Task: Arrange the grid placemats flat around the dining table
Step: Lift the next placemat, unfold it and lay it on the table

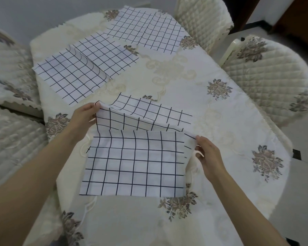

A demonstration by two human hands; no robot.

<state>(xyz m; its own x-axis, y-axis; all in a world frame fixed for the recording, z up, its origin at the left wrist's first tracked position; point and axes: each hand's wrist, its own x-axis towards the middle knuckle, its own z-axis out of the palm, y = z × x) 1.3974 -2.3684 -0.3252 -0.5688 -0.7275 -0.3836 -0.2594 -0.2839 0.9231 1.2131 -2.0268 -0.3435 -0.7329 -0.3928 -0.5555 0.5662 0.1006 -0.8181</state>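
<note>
A person's left hand [85, 115] pinches the far-left corner of a grid placemat [133, 164] while the right hand [208, 157] pinches its right edge, holding the cloth partly folded above the near side of the desk [194, 96]. Two more grid placemats, the left placemat [73, 77] and the far placemat [146, 31], lie on the floral cream tablecloth, with quilted chairs [267, 75] around it.

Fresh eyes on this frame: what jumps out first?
The grid placemat near the table's front edge, half folded, with the left hand pinching its far-left corner and the right hand pinching its right edge. Beyond it, three more grid placemats lie on the cream floral tablecloth, the left one with a raised fold.
</note>
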